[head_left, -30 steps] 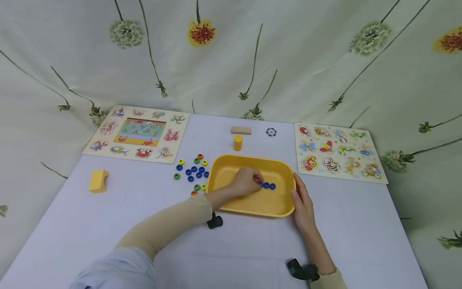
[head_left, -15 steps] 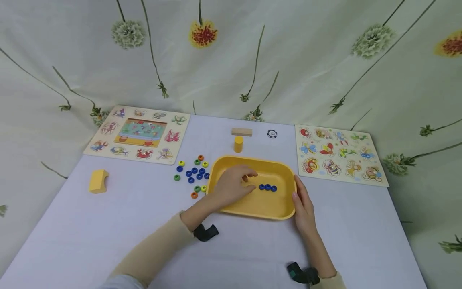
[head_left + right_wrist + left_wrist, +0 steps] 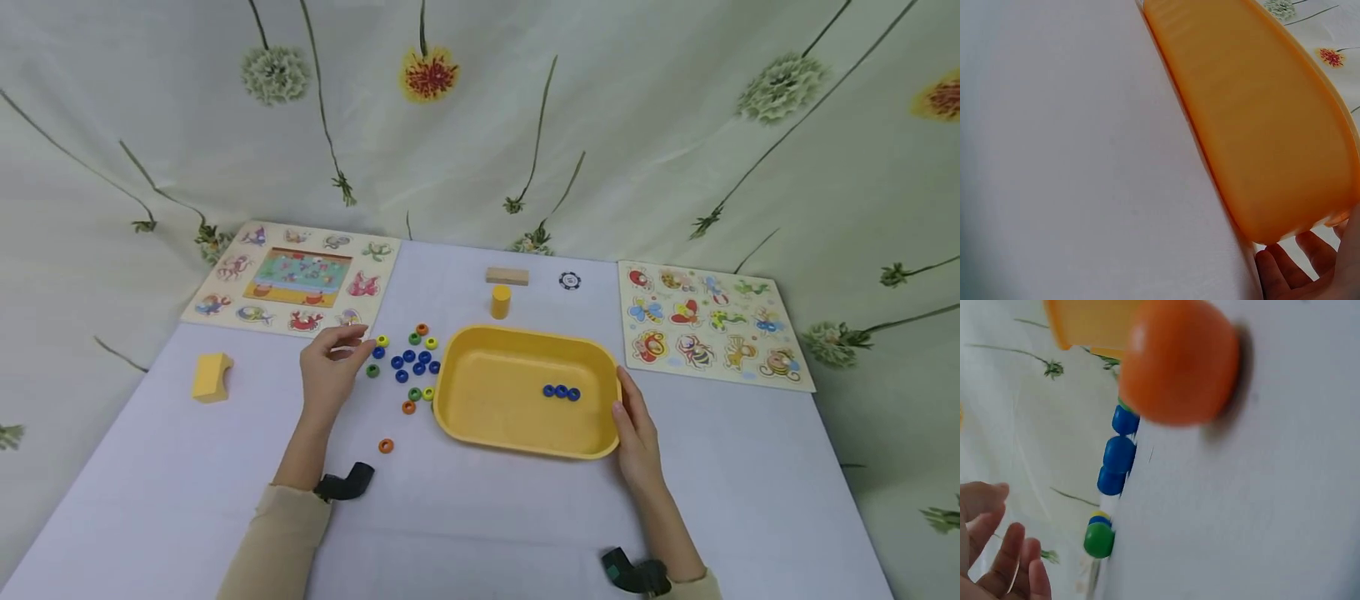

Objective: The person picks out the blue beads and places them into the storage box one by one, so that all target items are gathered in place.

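Note:
In the head view my left hand (image 3: 330, 367) hovers at the left of a scatter of small ring-shaped beads, fingers loosely bent with nothing seen between them. Nearest its fingertips are a yellow bead (image 3: 382, 341) and a blue bead (image 3: 378, 352). Thumb and fingers stand apart in the left wrist view, where an orange bead (image 3: 1179, 362) looms close. My right hand (image 3: 637, 429) holds the right end of a yellow tray (image 3: 517, 440), its thumb at the rim. In the right wrist view, fingers (image 3: 1285, 269) meet the outer wall. Three blue beads (image 3: 561, 392) lie in a row inside the tray.
Behind the tray are a yellow cylinder (image 3: 500, 302), a wooden block (image 3: 507, 276) and a patterned chip (image 3: 570, 281). Picture boards lie at back left (image 3: 300, 277) and back right (image 3: 712, 325). A yellow arch block (image 3: 212, 377) stands at far left.
My left hand has let go of a blue bead at the row's left end, then moved left out of the tray to the loose beads. My right hand has stayed at the tray's end.

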Demonstrator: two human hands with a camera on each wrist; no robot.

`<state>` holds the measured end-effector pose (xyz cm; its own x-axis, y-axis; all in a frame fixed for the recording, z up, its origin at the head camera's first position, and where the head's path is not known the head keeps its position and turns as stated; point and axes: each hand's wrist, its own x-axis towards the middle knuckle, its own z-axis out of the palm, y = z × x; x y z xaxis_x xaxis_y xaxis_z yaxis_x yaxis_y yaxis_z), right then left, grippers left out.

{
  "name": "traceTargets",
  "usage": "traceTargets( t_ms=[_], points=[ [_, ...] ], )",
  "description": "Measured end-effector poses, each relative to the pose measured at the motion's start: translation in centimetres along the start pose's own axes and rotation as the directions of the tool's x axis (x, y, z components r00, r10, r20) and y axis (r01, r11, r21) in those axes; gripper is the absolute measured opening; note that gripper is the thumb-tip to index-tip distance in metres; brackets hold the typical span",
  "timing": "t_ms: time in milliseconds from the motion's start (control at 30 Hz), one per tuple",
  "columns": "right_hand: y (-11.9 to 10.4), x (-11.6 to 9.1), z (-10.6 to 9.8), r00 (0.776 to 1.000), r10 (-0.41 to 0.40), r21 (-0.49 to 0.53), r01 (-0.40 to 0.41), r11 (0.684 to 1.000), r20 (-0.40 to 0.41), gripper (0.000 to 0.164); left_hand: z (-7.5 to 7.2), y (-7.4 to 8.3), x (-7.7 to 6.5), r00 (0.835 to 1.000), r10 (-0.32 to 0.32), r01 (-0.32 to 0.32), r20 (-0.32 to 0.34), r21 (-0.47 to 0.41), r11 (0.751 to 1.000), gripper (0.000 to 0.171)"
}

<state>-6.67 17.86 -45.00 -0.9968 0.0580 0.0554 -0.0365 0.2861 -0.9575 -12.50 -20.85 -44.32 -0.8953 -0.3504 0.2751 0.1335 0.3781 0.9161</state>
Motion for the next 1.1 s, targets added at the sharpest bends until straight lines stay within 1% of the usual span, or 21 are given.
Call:
traceTargets(
  t_ms=[67, 133, 233, 367, 433, 533, 767, 900, 1000, 1033, 1100],
  points=[
    [0.1, -0.1, 0.0, 1.000, 0.003, 0.006, -0.003, 1.000, 0.006, 0.045, 0.0, -1.4, -0.1, 0.998, -0.056, 0.057, -0.031, 0.008, 0.998, 0.026],
    [0.1, -0.1, 0.0, 1.000, 0.006, 0.007, -0.007, 1.000, 0.012, 0.045, 0.0, -2.6, -0.2, 0.995, -0.089, 0.090, -0.045, 0.016, 0.996, 0.026],
    [0.2, -0.2, 0.0, 1.000, 0.010, -0.002, -0.010, 1.000, 0.006, 0.045, 0.3, -3.7, -0.2, 0.993, -0.107, 0.110, -0.042, 0.085, 0.990, 0.029],
    [0.3, -0.2, -0.1, 1.000, 0.019, -0.008, -0.019, 1.000, -0.001, 0.045, 0.7, -4.5, -0.2, 0.994, -0.106, 0.109, -0.025, 0.199, 0.974, 0.035],
    [0.3, -0.2, -0.1, 1.000, 0.022, -0.013, -0.022, 1.000, 0.000, 0.045, 0.8, -4.7, -0.2, 0.994, -0.107, 0.107, -0.015, 0.253, 0.962, 0.036],
    [0.3, -0.2, -0.1, 1.000, 0.022, -0.010, -0.022, 1.000, 0.002, 0.045, 1.1, -4.5, -0.3, 0.994, -0.108, 0.103, -0.001, 0.300, 0.948, 0.036],
    [0.1, -0.3, -0.2, 1.000, 0.002, 0.002, -0.002, 1.000, 0.004, 0.045, 1.6, -4.1, -0.4, 0.995, -0.097, 0.094, -0.011, 0.367, 0.925, 0.031],
    [0.1, -0.2, -0.2, 1.000, -0.010, 0.009, 0.010, 1.000, 0.005, 0.045, 1.8, -3.9, -0.3, 0.996, -0.088, 0.088, -0.017, 0.383, 0.920, 0.027],
    [0.1, -0.1, -0.1, 1.000, -0.013, 0.008, 0.013, 1.000, 0.004, 0.045, 1.7, -3.7, -0.3, 0.995, -0.100, 0.097, -0.014, 0.385, 0.918, 0.026],
    [0.2, -0.1, -0.1, 1.000, -0.012, 0.008, 0.012, 1.000, 0.004, 0.045, 1.7, -3.6, -0.2, 0.994, -0.105, 0.103, -0.014, 0.381, 0.919, 0.026],
    [0.2, 0.0, 0.0, 1.000, -0.008, 0.011, 0.008, 1.000, 0.007, 0.045, 1.5, -3.3, -0.2, 0.993, -0.114, 0.118, -0.031, 0.345, 0.931, 0.025]
  ],
)
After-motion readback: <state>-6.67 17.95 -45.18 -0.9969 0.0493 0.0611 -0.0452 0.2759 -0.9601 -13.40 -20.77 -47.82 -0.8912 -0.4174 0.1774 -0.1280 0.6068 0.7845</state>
